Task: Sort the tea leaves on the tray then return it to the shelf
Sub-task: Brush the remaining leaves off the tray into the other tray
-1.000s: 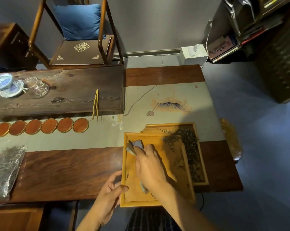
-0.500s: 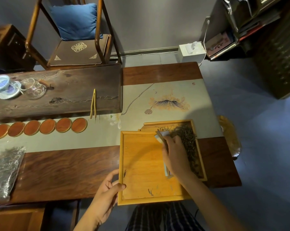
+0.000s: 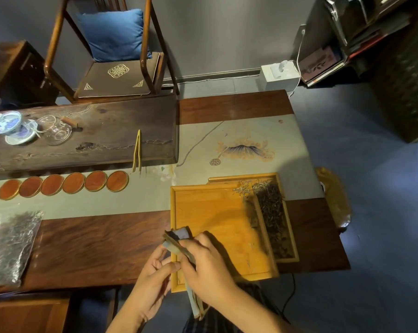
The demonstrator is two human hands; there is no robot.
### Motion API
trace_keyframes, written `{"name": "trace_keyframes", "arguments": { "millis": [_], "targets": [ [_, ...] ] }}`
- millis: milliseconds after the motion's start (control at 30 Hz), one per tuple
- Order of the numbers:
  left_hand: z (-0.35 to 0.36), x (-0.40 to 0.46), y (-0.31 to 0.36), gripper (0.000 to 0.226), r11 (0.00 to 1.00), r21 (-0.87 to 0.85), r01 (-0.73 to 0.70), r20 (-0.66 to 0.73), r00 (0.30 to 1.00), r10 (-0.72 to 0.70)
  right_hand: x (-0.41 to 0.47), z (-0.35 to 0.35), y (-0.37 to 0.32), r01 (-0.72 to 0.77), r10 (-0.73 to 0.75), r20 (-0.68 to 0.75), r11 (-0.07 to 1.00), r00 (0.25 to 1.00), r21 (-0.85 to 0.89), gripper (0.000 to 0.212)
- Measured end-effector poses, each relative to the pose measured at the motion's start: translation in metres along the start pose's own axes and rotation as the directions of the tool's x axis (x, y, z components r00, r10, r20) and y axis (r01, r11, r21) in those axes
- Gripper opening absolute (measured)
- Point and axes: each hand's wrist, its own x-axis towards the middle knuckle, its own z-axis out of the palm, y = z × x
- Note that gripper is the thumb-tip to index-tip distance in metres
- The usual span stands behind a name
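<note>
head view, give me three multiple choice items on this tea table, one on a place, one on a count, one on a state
1. Where do the tea leaves lie?
A. along the right side of the two trays
B. on the blue cushion
C. inside the glass pitcher

2. How many round orange coasters stand in the row?
A. three
B. six
C. nine

3. What is the right hand doing?
A. resting flat on the table
B. lifting the tongs
C. gripping a scraper

Answers:
1 A: the dark leaves run down the right edge of the upper tray and into the lower tray.
2 B: six discs sit side by side.
3 C: its fingers curl round the tool, while the left hand holds the upper tray's left rim.
</note>
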Motion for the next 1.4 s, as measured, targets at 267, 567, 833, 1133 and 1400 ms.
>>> {"name": "trace_keyframes", "arguments": {
  "millis": [267, 567, 833, 1133, 1400],
  "targets": [
    [0.002, -0.001, 0.003, 0.053, 0.997, 0.068, 0.037, -0.101, 0.994, -0.030, 0.007, -0.032, 0.025, -0.026, 0.018, -0.116, 0.997, 0.993, -0.069, 0.030],
    [0.000, -0.005, 0.009, 0.050, 1.000, 0.025, 0.019, -0.087, 0.996, -0.017, 0.008, -0.056, 0.025, -0.034, 0.039, -0.164, 0.999, 0.986, 0.037, 0.027],
    [0.000, -0.003, 0.004, 0.048, 0.997, 0.067, -0.029, -0.109, 0.993, 0.037, -0.022, -0.034, 0.019, 0.080, -0.076, 0.157, 0.996, 0.985, -0.025, 0.023],
    [-0.010, -0.005, 0.008, 0.050, 0.998, 0.053, 0.025, -0.142, 0.990, -0.017, -0.023, -0.085, 0.071, -0.123, 0.130, 0.036, 0.980, 0.991, -0.158, 0.031],
    [-0.005, -0.003, 0.010, 0.052, 0.996, 0.087, -0.012, -0.123, 0.992, 0.023, -0.021, -0.054, 0.022, 0.157, -0.145, 0.249, 0.987, 0.958, -0.030, 0.032]
  ]
}}
